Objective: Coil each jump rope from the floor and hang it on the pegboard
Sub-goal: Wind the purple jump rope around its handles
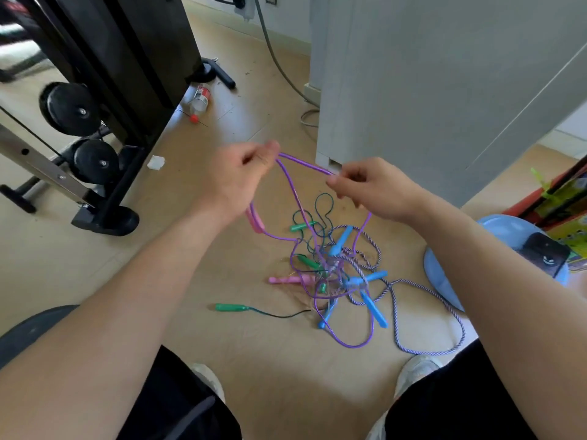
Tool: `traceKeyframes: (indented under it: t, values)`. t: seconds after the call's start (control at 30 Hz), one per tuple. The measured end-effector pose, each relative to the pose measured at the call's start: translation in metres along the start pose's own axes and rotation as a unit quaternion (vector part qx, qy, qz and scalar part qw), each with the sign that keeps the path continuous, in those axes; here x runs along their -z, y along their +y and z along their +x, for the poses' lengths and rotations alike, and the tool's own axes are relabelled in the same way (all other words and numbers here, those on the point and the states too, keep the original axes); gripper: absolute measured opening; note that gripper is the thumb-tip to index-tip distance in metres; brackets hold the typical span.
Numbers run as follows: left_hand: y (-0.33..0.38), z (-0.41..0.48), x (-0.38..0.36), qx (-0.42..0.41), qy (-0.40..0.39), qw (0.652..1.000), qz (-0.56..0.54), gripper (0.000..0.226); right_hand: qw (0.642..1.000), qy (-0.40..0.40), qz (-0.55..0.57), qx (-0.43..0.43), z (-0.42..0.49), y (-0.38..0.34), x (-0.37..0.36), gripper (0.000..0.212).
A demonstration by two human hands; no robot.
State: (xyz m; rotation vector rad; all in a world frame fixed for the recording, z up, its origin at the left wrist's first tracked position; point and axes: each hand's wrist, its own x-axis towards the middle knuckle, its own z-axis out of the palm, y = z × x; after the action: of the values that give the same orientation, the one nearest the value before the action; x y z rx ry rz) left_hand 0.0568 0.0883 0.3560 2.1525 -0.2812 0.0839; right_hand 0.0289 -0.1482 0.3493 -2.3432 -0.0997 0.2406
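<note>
Between raised hands (305,176), purple rope (305,164)

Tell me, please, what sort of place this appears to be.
Probably a home gym or exercise corner: black weight plates at left, tangled jump ropes on the wooden floor, and a blue dome, perhaps a balance trainer, at right.

Two hands (241,176) (365,185), four blue handles (341,241) (370,277) (374,311) (327,315), two pink handles (255,219) (290,280), three green handles (300,227) (309,262) (230,307).

No legible text; bottle (199,98) label and colourful box (568,198) print too blurred.
</note>
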Motion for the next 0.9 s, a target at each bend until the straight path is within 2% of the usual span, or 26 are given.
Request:
traceKeyframes:
  t: [0.07,0.13,0.2,0.27,0.3,0.33,0.4,0.43,0.53,0.6,0.7,0.77,0.83,0.9]
  values:
    - [-0.009,0.003,0.014,0.033,0.039,0.999,-0.015,0.054,0.996,-0.05,-0.046,-0.052,0.001,0.036,-0.009,0.04]
    - [-0.017,0.002,0.019,0.088,0.021,0.996,-0.002,0.055,0.987,-0.096,-0.087,-0.096,-0.004,0.055,-0.016,0.037]
    - [-0.025,0.0,0.014,0.117,-0.003,0.987,0.108,0.05,0.986,-0.088,-0.1,-0.1,-0.006,0.054,-0.015,0.031]
    - [-0.024,-0.002,0.008,0.109,-0.018,0.963,0.244,0.037,0.994,-0.041,-0.079,-0.071,-0.004,0.037,-0.009,0.028]
    - [-0.02,-0.004,0.004,0.1,-0.029,0.958,0.267,0.037,0.996,-0.021,-0.069,-0.047,-0.003,0.024,-0.006,0.027]
    - [-0.015,-0.007,-0.001,0.088,-0.05,0.963,0.249,0.039,0.997,-0.011,-0.072,-0.024,-0.003,0.009,-0.003,0.026]
    - [-0.004,-0.012,-0.011,0.063,-0.111,0.988,0.091,0.044,0.995,-0.005,-0.095,0.011,-0.004,-0.014,-0.003,0.026]
    - [0.001,-0.015,-0.017,0.051,-0.142,0.988,0.02,0.046,0.995,-0.001,-0.099,0.018,-0.004,-0.023,-0.003,0.025]
    - [0.009,-0.02,-0.028,-0.001,-0.203,0.979,0.007,0.038,0.994,0.016,-0.104,0.02,-0.006,-0.033,-0.002,0.018]
    - [0.012,-0.02,-0.025,0.026,-0.218,0.976,0.0,0.04,0.995,-0.002,-0.095,0.006,-0.006,-0.028,0.002,0.016]
    - [0.007,-0.015,-0.011,0.036,-0.185,0.982,0.0,0.043,0.996,-0.056,0.071,0.001,-0.008,-0.012,0.003,0.012]
    - [0.006,-0.011,0.0,0.054,-0.122,0.991,-0.014,0.044,0.985,-0.063,0.16,-0.014,-0.007,0.005,-0.004,0.025]
    - [0.004,-0.007,0.01,0.064,-0.052,0.997,-0.002,0.044,0.986,-0.062,0.142,-0.056,-0.006,0.026,-0.013,0.035]
    - [-0.006,-0.002,0.017,0.092,0.01,0.996,0.012,0.045,0.987,-0.093,0.079,-0.108,-0.007,0.048,-0.019,0.042]
